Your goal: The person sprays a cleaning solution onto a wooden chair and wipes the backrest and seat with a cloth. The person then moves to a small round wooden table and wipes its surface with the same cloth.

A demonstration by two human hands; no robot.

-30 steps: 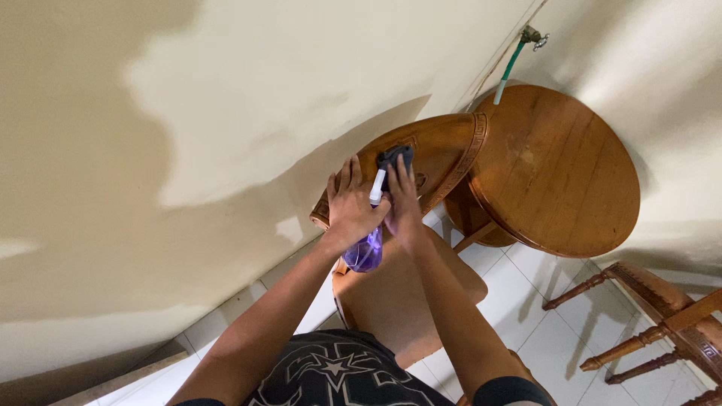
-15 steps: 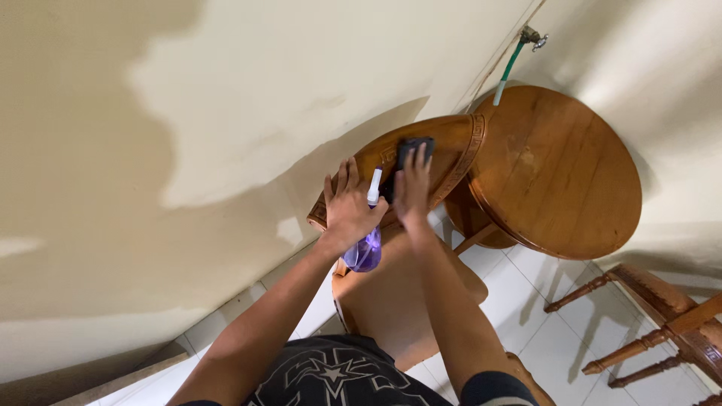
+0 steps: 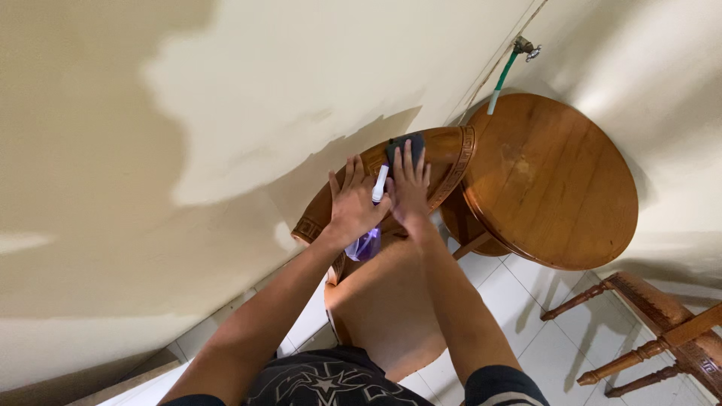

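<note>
My left hand (image 3: 352, 201) grips a clear purple spray bottle (image 3: 366, 242) with a white nozzle (image 3: 380, 183), held against the carved top rail of a wooden chair (image 3: 451, 158). My right hand (image 3: 408, 184) lies flat with fingers spread, pressing a dark cloth (image 3: 404, 143) onto the curved back of that chair. The two hands sit side by side, the nozzle between them. The chair's tan seat (image 3: 383, 308) is below my forearms.
A round wooden table (image 3: 553, 180) stands right of the chair, against the cream wall (image 3: 226, 113). A tap with a green hose (image 3: 502, 75) is on the wall above it. Another wooden chair (image 3: 662, 331) is at lower right on white floor tiles (image 3: 541, 301).
My right hand with the dark cloth has slid further up along the chair's back rail. My left hand and the bottle have stayed in place.
</note>
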